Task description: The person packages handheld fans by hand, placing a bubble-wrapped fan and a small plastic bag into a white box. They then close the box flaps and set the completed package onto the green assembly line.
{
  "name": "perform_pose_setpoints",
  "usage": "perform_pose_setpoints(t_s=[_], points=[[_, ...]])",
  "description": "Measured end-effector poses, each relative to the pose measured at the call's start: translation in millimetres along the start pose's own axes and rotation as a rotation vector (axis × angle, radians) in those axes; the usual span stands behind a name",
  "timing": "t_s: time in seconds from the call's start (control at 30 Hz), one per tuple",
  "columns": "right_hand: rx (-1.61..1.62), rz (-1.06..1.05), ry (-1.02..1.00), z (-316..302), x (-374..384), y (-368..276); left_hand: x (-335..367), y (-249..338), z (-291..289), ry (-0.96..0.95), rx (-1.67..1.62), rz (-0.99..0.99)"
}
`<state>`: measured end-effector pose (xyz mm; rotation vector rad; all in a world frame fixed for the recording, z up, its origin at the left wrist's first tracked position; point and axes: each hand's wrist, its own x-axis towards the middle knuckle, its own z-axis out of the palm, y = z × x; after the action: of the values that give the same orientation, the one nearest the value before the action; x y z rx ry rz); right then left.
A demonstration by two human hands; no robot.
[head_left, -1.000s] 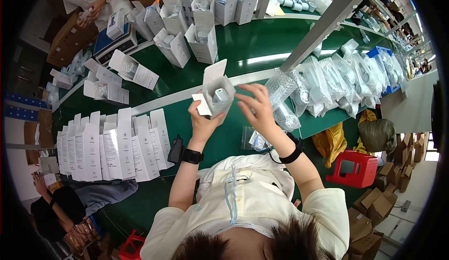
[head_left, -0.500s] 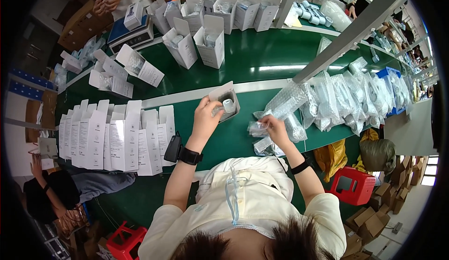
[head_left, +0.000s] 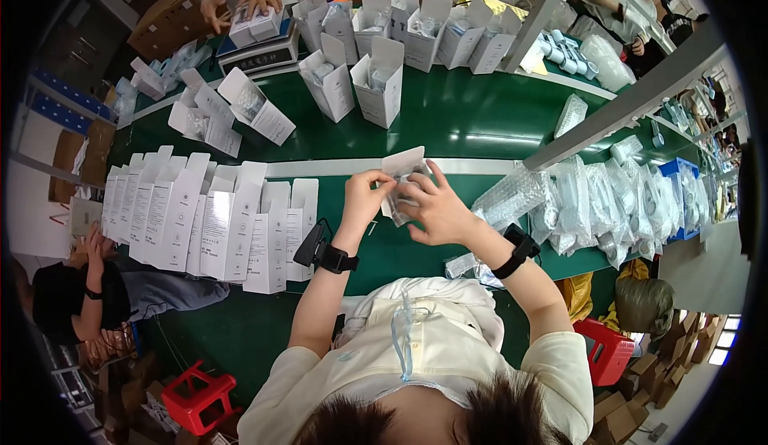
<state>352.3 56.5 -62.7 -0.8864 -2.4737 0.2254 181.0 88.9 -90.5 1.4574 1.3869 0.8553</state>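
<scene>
In front of me on the green bench is an open white box, its flap standing up at the far side. Fingers closed, my left hand pinches the box's left edge. My right hand reaches over the box mouth with its fingers bent and spread apart. Some clear plastic shows at the box below these fingers. My right hand covers most of the box's contents. Small clear packets lie on the bench near my right forearm.
Upright white boxes stand in a row at left. Bubble-wrapped items are heaped at right by a blue bin. Open filled boxes stand across the bench. A slanted grey post crosses at right. A person's hands touch a box on a scale.
My right hand has moved left from the small packets to the box mouth. My left hand has shifted from inside the box opening to its left edge. The view has turned slightly.
</scene>
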Motion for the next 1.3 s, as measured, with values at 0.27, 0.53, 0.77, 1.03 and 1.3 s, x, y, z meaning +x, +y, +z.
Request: perform_pose_setpoints(t_s=[0.27, 0.53, 0.77, 1.03, 1.3], points=[[-0.213, 0.281, -0.162, 28, -12, 10, -11, -24, -12, 0.131, -0.35, 0.167], [0.518, 0.454, 0.351, 56, -45, 43, -24, -107, -88, 0.019, 1.28, 0.054], [0.863, 0.736, 0.313, 76, -19, 103, -20, -44, -50, 0.03, 1.114, 0.234], [0.575, 0.914, 0.645, 82, -2, 213, -6, -44, 35, -0.213, 0.975, 0.575], [-0.264, 1.055, 0.314, -4, -51, 83, 8, -107, 13, -0.23, 0.323, 0.256]])
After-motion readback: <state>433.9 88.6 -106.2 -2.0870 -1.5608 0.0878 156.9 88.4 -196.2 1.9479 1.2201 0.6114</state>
